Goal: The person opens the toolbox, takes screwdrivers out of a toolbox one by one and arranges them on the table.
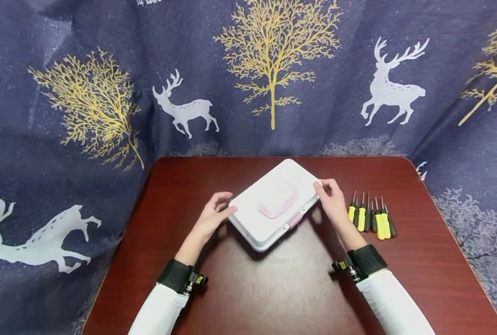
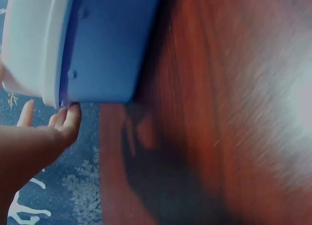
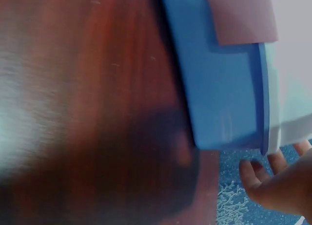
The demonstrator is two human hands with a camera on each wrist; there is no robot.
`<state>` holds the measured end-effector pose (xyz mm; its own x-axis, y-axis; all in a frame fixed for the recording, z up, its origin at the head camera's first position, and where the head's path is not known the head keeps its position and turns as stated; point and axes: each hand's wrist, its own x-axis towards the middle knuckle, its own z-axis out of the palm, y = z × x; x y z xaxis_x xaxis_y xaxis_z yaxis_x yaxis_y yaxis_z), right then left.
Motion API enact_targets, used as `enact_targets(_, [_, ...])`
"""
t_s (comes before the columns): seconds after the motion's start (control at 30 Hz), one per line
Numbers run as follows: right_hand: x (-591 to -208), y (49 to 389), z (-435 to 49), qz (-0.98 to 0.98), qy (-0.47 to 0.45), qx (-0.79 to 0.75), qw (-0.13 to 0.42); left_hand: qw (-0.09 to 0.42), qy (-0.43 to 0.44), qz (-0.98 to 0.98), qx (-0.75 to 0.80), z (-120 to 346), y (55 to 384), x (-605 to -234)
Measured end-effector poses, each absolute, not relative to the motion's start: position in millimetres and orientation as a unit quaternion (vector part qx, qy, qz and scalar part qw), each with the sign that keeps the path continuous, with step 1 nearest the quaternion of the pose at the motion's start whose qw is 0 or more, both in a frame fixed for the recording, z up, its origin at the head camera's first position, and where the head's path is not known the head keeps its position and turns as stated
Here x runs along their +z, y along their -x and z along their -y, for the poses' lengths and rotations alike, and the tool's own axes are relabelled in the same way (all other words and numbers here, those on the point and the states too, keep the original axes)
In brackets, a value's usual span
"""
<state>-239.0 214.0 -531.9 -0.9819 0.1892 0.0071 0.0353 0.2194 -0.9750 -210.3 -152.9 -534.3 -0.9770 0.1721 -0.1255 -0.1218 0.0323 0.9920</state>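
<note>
A white plastic storage box (image 1: pixel 248 202) with a lid lies at a slant on the table, a pink handle (image 1: pixel 288 203) folded flat on top and a pink latch (image 1: pixel 295 220) on its front side. My left hand (image 1: pixel 211 216) grips its left corner, thumb on the lid, fingers tucked under the rim in the left wrist view. At the opposite end my right hand (image 1: pixel 332 201) holds the right corner, thumb over the lid edge. In the right wrist view the box's side wall (image 3: pixel 224 93) looks bluish, and the fingertips (image 3: pixel 248 171) curl up by the rim.
Several small screwdrivers with yellow or black handles (image 1: pixel 361 219) lie side by side to the right of my right hand. The reddish-brown wooden table (image 1: pixel 265 298) ends at the back against a dark blue curtain (image 1: pixel 315 116) printed with deer and trees.
</note>
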Motion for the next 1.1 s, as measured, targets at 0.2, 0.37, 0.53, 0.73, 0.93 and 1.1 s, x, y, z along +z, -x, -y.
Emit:
enact_targets(0.2, [-526, 204, -208, 0.757, 0.074, 0.638, 0.119, 0.062, 0.051, -0.735, 0.673, 148, 245, -524])
enact_targets(0.37, [-555, 186, -204, 0.762, 0.092, 0.624, 0.147, 0.043, 0.097, -0.729, 0.676, 137, 270, -519])
enact_targets(0.53, [-557, 164, -193, 0.799, 0.124, 0.579, 0.107, 0.007, 0.098, -0.782, 0.615, 129, 288, -521])
enact_targets(0.73, [-546, 161, -192, 0.793, 0.097, 0.602, 0.018, 0.013, 0.069, -0.8, 0.596, 138, 269, -520])
enact_targets(0.93, [-539, 172, -202, 0.803, 0.065, 0.592, 0.002, 0.108, 0.075, -0.735, 0.666, 140, 227, -523])
enact_targets(1.1, [-541, 190, -211, 0.811, 0.051, 0.583, 0.01, 0.112, 0.068, -0.715, 0.687, 133, 235, -522])
